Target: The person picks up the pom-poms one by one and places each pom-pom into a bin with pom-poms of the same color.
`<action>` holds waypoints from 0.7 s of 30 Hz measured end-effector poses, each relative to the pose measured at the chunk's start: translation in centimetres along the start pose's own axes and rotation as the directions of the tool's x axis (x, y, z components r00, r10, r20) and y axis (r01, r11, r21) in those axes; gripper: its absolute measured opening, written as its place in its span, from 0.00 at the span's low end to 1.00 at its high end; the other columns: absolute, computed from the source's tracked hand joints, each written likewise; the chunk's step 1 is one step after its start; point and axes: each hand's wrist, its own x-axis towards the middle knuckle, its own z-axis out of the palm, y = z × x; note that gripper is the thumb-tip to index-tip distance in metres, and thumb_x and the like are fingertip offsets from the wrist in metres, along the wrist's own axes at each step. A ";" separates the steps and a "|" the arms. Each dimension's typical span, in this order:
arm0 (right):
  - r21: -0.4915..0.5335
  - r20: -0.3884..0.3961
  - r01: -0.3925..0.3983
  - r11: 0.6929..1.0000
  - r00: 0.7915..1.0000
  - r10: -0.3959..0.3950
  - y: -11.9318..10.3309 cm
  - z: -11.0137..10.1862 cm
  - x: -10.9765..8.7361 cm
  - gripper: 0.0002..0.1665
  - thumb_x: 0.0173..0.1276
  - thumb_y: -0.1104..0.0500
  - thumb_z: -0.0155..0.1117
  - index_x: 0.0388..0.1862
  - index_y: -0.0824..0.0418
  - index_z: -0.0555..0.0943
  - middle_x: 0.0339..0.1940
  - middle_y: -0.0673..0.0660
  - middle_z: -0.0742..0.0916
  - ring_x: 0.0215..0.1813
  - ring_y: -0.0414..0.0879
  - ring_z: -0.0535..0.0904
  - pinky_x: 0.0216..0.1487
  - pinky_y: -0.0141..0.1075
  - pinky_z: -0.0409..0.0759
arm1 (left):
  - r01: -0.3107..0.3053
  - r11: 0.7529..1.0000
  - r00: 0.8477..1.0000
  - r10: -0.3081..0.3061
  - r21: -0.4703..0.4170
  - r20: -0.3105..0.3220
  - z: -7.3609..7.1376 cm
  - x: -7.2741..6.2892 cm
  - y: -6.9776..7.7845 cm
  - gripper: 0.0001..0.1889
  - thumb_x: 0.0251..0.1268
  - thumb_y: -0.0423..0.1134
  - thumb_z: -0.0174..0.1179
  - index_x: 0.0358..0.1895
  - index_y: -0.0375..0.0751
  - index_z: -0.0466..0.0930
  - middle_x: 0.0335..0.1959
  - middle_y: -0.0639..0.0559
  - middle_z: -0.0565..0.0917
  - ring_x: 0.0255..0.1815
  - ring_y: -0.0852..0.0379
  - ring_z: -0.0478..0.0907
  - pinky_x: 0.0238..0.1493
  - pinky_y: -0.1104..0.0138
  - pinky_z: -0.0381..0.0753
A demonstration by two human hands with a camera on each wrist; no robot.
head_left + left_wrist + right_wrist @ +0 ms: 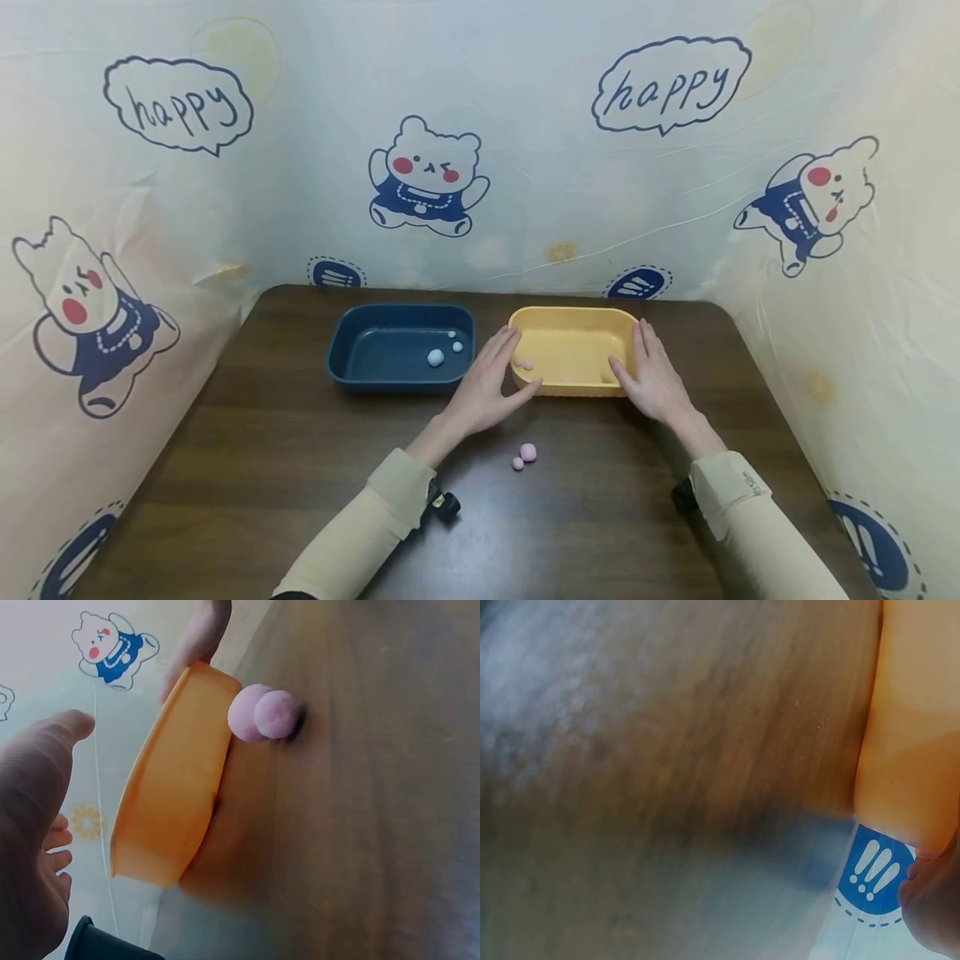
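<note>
A yellow tray [577, 388] stands at the back of the table with small pink balls [528, 365] inside, near its left end. My left hand [483, 390] is at the tray's left end, fingers straight and thumb spread; the left wrist view shows a gap between thumb and tray. My right hand [654, 377] lies along the tray's right end, fingers extended and thumb near the front corner. In the right wrist view its fingers [922, 874] are against the tray wall. Two pink balls [528, 452] lie on the table in front of the tray.
To the left stands a dark blue tray [397, 387] holding three pale blue balls [435, 357] of differing sizes. The brown wooden table [255, 467] meets a printed curtain [540, 167] at the back and sides.
</note>
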 end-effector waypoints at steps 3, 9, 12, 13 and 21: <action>-0.002 0.001 0.003 1.000 1.000 -0.003 0.0 0.1 0.0 0.56 0.89 0.35 0.45 0.91 0.72 0.38 0.93 0.75 0.46 0.93 0.72 0.43 0.91 0.66 0.50 | 0.016 1.000 0.999 -0.016 0.004 0.030 -0.4 -1.5 0.1 0.52 0.74 0.62 0.69 0.91 0.45 0.52 0.93 0.45 0.56 0.95 0.47 0.50 0.91 0.45 0.58; -0.005 -0.002 0.003 1.000 1.000 -0.003 0.0 0.0 0.0 0.56 0.89 0.35 0.45 0.91 0.72 0.38 0.93 0.75 0.47 0.93 0.72 0.44 0.91 0.67 0.50 | 0.071 0.996 0.994 -0.066 -0.057 0.091 -1.1 -4.1 0.4 0.56 0.72 0.64 0.70 0.93 0.57 0.44 0.95 0.54 0.50 0.96 0.52 0.46 0.91 0.44 0.59; -0.009 0.002 0.001 1.000 1.000 -0.001 0.0 -0.1 0.0 0.57 0.88 0.34 0.44 0.91 0.72 0.37 0.93 0.75 0.47 0.93 0.72 0.44 0.91 0.67 0.51 | 0.095 0.988 0.991 -0.082 -0.123 0.109 -1.3 -5.3 0.5 0.55 0.72 0.62 0.72 0.92 0.58 0.46 0.94 0.56 0.50 0.95 0.53 0.46 0.90 0.42 0.59; -0.009 0.003 0.000 1.000 1.000 0.000 0.0 -0.1 0.0 0.57 0.88 0.34 0.44 0.91 0.72 0.37 0.93 0.75 0.47 0.93 0.72 0.44 0.91 0.67 0.51 | 0.104 0.984 0.990 -0.088 -0.143 0.113 -1.4 -5.6 0.5 0.55 0.72 0.61 0.72 0.92 0.57 0.47 0.94 0.56 0.50 0.95 0.53 0.47 0.90 0.42 0.59; -0.004 0.007 0.000 1.000 1.000 0.000 0.1 0.0 -0.1 0.57 0.88 0.34 0.44 0.91 0.72 0.37 0.93 0.75 0.47 0.93 0.72 0.44 0.91 0.67 0.50 | 0.193 0.953 0.976 -0.163 -0.236 0.142 -1.7 -7.6 0.5 0.54 0.70 0.58 0.74 0.92 0.61 0.49 0.93 0.54 0.55 0.94 0.50 0.53 0.90 0.41 0.60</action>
